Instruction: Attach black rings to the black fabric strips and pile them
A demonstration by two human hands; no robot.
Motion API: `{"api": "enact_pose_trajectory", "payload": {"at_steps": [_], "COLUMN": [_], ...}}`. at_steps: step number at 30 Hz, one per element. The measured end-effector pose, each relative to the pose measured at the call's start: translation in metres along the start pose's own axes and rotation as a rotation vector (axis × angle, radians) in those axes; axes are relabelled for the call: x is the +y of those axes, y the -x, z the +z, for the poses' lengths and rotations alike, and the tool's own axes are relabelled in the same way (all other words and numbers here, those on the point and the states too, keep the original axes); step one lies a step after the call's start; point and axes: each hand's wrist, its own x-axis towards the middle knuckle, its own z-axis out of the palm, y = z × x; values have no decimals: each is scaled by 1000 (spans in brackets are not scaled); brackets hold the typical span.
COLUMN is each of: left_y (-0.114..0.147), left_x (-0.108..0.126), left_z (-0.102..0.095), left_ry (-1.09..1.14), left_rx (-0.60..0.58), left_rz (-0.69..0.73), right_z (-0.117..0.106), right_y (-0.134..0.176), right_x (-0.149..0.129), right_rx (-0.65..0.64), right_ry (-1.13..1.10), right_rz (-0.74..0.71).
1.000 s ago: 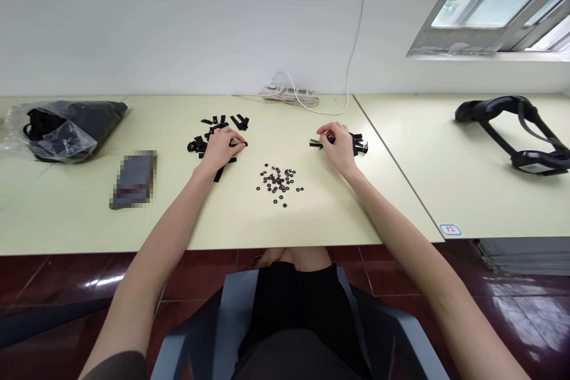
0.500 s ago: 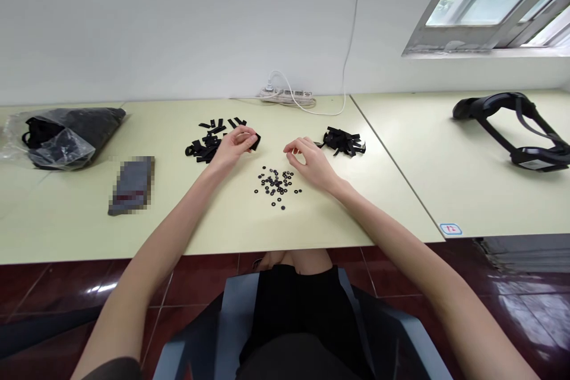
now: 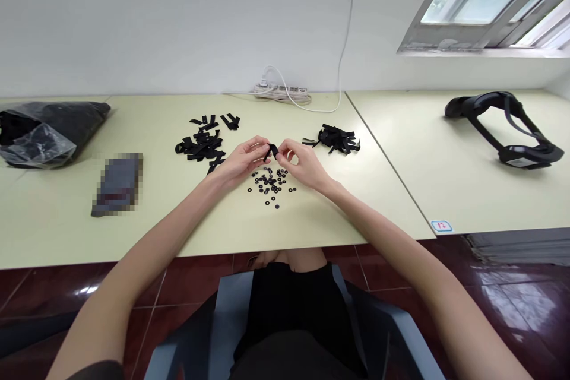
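So the thing that matters here is where the bent black fabric strip (image 3: 273, 149) sits: just past the far edge of the scatter of black washer-like discs (image 3: 271, 183), roughly in line with its middle. I'm using that scatter as the landmark for everything else. The strip isn't lying flat; it's folded into an upside-down V, with the fold pointing away from the person and both legs coming back toward the discs. So no single long axis, just two short legs side by side.

Left hand (image 3: 244, 161) comes in from the left of the scatter, thumb and fingers pinching the left leg. Right hand (image 3: 304, 165) comes in from the right, pinching the right leg between thumb and fingertip. Neither is clearly nearer, they're both right on it. Can't tell if the right fingers also have a disc tucked in there, or how high the strip is off the table (image 3: 249, 231).

Versus half a second ago: back then the left hand had the strip by itself, beyond the scatter and left of its middle, and the right hand was curled with a gap between it and the strip. Now they've met. The left strip pile (image 3: 200, 145) and right strip pile (image 3: 337, 139), both farther out than the scatter, look about the same.
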Motion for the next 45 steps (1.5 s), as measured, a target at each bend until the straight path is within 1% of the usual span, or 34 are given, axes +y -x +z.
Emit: {"api": "enact_pose_trajectory", "payload": {"at_steps": [4,6,9,13,16,19,25,28,31,33,36,38,41,45], "left_y": [2,2,0,-1,1,2,1,1,2,3,5,7,8,7], "left_x": [1,2,2,2,4,6,6,7,8,9,11,11,11,9], "left_z": [1,1,-2,-5,-2,1,-2,-5,-5,-4,0,3,5,5], "left_ry": [-5,-12,-26,-78,-197,-308,-296,-325,-356,-372,-402,-425,-438,-442], "left_rx": [-21,-17,10,32,26,21,67,61,32,16,21,26,27,25], "left_rz": [10,18,9,-21,1,29,14,-11,-40,-39,0,23,41,50], "right_z": [0,0,-2,-5,-6,-6,-10,-13,-12,-11,-10,-10,-10,-8], "right_y": [-2,-3,-4,-6,-7,-8,-10,-10,-10,-9,-7,-4,-1,2], "right_x": [0,1,3,6,10,14,17,20,25,26,21,13,-1,-8], "right_rx": [5,32,78,101,122,149,172,204,225,257,357,380,322,174], "right_ry": [-205,-260,-267,-317,-341,-318,-274,-258,-199,-100,137,279,394,461], "right_rz": [97,126,131,146,158,183,181,172,184,168,54,-28,-100,-142]}}
